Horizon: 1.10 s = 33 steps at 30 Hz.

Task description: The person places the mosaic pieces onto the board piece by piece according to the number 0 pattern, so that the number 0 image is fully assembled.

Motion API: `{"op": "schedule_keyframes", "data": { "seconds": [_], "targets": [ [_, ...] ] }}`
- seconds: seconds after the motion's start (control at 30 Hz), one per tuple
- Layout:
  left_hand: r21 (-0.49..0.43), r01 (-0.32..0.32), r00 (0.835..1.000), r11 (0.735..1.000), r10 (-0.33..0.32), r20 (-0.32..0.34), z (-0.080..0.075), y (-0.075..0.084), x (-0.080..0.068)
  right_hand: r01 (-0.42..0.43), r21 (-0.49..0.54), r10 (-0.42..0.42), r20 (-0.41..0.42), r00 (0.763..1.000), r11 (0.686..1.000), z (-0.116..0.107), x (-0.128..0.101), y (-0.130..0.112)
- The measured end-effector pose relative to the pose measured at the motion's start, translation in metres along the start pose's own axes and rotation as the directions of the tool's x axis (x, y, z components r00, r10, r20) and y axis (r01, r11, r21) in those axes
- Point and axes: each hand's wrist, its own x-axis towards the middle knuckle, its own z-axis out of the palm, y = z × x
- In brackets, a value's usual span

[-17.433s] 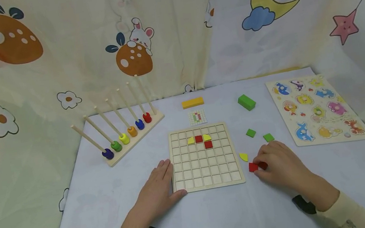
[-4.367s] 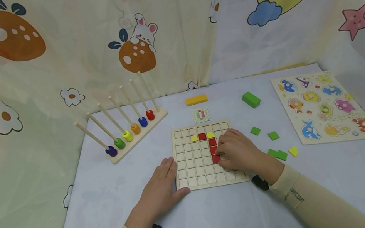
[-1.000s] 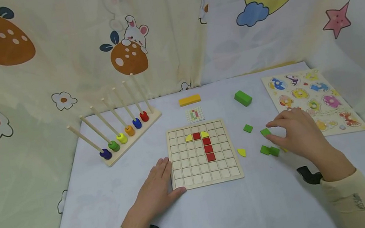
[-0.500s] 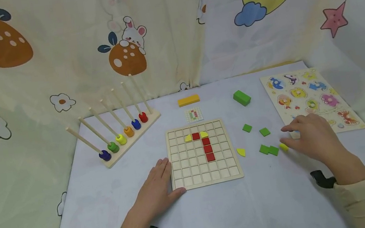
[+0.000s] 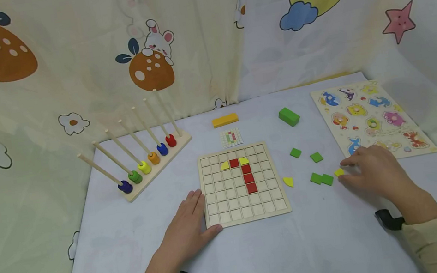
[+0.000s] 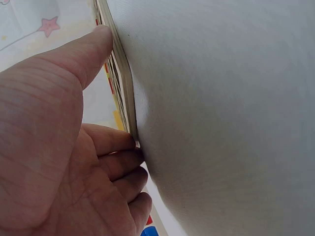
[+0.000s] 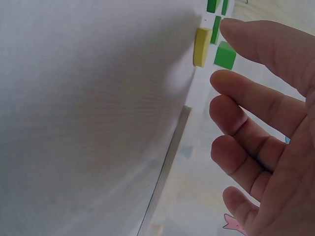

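My right hand [image 5: 374,169] hovers low over the bench [image 5: 286,257] right of the grid board [image 5: 247,216], fingers loosely apart and lightly bent, holding nothing; fingertips are just beside the small yellow piece [image 5: 339,172], which lies flat on the bench, and I cannot tell from the head view if they touch it. In the right wrist view that yellow piece [image 7: 201,46] sits clear of my fingers [image 7: 256,42], with a gap between. Two green tiles [image 5: 322,179] lie touching each other just left of the yellow piece; two more green tiles [image 5: 316,157] sit further back, apart. A second yellow piece [image 5: 289,182], quarter-round, lies just beside the board's right edge. My left hand [image 5: 185,229] rests flat on the bench against the board's near left corner, fingers straight along the left edge, thumb along the front edge; left wrist view shows thumb [image 6: 83,54] pressed to the board's rim. On the board: a red tile column [image 5: 247,174] with yellow pieces either side of the top red tile. Animal puzzle [image 5: 371,119] far right, peg rack [image 5: 150,157] far left.
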Motion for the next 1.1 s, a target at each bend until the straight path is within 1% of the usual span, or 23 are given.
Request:
{"op": "schedule_keyframes", "data": {
  "seconds": [0.3,0.5,0.77,1.1],
  "targets": [
    [-0.002,-0.001,1.0,1.0,0.001,-0.001,0.0007,-0.0003,-0.0003,0.009,-0.009,-0.009,-0.002,1.0,1.0,0.0092,-0.0017,0.0029],
    [-0.004,-0.001,1.0,1.0,0.001,-0.002,0.0001,0.0002,-0.0007,0.019,-0.011,-0.019,0.001,1.0,1.0,0.0096,-0.0015,0.0033],
    [-0.006,-0.007,1.0,1.0,0.007,-0.006,-0.0001,0.0003,-0.0012,0.015,0.003,-0.015,0.019,1.0,1.0,0.0105,-0.0012,0.004],
    [-0.004,-0.011,1.0,1.0,0.011,-0.007,-0.0013,0.0012,-0.0015,0.006,-0.007,-0.006,0.026,1.0,1.0,0.011,-0.0006,0.0035]
  ]
}}
